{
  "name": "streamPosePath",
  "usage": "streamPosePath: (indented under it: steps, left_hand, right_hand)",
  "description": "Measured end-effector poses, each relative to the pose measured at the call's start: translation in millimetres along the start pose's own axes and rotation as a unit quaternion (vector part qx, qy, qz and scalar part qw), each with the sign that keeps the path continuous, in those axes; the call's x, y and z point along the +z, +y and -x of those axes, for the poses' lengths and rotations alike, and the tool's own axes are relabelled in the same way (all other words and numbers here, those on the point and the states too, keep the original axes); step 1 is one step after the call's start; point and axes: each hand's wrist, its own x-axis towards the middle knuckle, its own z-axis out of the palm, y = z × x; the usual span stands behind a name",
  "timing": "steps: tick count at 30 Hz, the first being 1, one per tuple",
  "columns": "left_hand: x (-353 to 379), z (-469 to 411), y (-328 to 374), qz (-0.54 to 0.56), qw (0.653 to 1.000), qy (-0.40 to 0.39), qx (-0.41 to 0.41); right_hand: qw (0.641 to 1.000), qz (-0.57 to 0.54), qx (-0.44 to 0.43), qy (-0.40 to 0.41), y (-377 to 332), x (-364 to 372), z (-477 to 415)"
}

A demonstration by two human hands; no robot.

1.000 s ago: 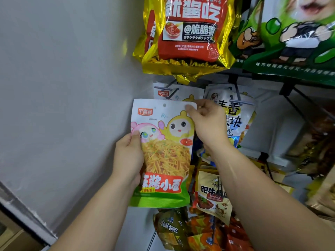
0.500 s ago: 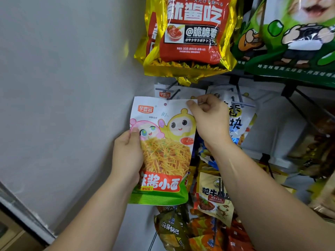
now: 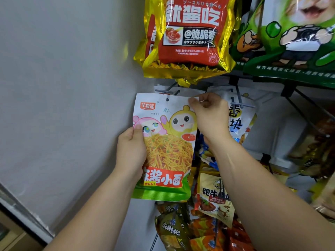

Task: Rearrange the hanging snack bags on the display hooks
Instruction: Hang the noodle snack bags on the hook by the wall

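A white and green noodle snack bag [image 3: 168, 151] with cartoon figures is held upright in front of the rack. My left hand [image 3: 131, 153] grips its left edge, thumb on the front. My right hand [image 3: 210, 115] pinches its top right corner. The bag's hang hole sits just below the tip of a grey display hook [image 3: 164, 91]. More white bags [image 3: 183, 92] of the same kind hang on that hook behind it.
A gold and red chip bag [image 3: 188, 37] hangs directly above. Green bags [image 3: 293, 42] hang at upper right. A second hook [image 3: 242, 105] with white bags is to the right. Yellow and orange packets [image 3: 213, 200] hang below. A grey wall [image 3: 63, 87] fills the left.
Both hands have lifted the noodle bag upward, bringing its top edge and hang hole close to the hook's tip.
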Motion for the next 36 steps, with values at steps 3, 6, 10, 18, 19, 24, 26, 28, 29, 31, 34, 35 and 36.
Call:
streamPosePath:
  steps: [3, 6, 10, 18, 19, 24, 26, 28, 29, 31, 34, 35, 36]
  left_hand:
    - [1.2, -3.6, -2.2, 0.000, 1.000, -0.005, -0.018]
    - [3.4, -3.1, -3.1, 0.001, 0.999, -0.008, -0.031]
    - [6.5, -9.3, -7.0, -0.001, 0.999, -0.010, -0.050]
    - [13.0, -25.3, -34.6, -0.015, 0.999, 0.030, -0.008]
    - [12.3, -25.8, -39.3, -0.030, 0.999, 0.036, 0.005]
    - [3.5, -30.9, -65.3, -0.114, 0.991, 0.048, 0.046]
    - [0.2, -29.5, -73.3, -0.154, 0.986, 0.045, 0.053]
    - [-2.8, -23.6, -73.7, -0.170, 0.983, 0.039, 0.052]
    - [-4.2, -19.7, -72.4, -0.179, 0.982, 0.035, 0.053]
    - [-7.5, -15.1, -75.1, -0.206, 0.977, 0.032, 0.056]
    - [-9.5, -11.6, -80.1, -0.205, 0.976, 0.026, 0.064]
    - [-8.9, -10.0, -79.3, -0.202, 0.977, 0.026, 0.063]
    - [-7.7, -8.8, -78.3, -0.199, 0.978, 0.025, 0.063]
  right_hand:
    - [1.000, 0.010, 0.001, -0.001, 2.1, 0.3, -3.7]
    - [1.000, 0.022, 0.001, 0.003, 6.4, 1.0, -5.3]
    - [0.998, 0.055, -0.011, 0.012, 5.7, 1.4, -4.6]
    - [0.812, 0.376, -0.437, -0.089, 47.9, 3.7, 47.7]
    - [0.777, 0.414, -0.460, -0.116, 54.1, 4.7, 49.6]
    - [0.690, 0.538, -0.447, -0.187, 64.8, 14.9, 39.2]
    - [0.684, 0.566, -0.419, -0.192, 66.7, 20.0, 27.7]
    - [0.678, 0.593, -0.388, -0.196, 69.0, 25.1, 17.1]
    - [0.675, 0.603, -0.375, -0.198, 69.8, 27.2, 13.0]
    - [0.672, 0.617, -0.355, -0.204, 71.3, 30.2, 6.3]
    - [0.681, 0.619, -0.332, -0.208, 75.6, 32.0, -1.6]
    - [0.685, 0.617, -0.325, -0.210, 77.6, 31.7, -3.3]
    - [0.690, 0.613, -0.320, -0.214, 79.0, 30.5, -4.2]
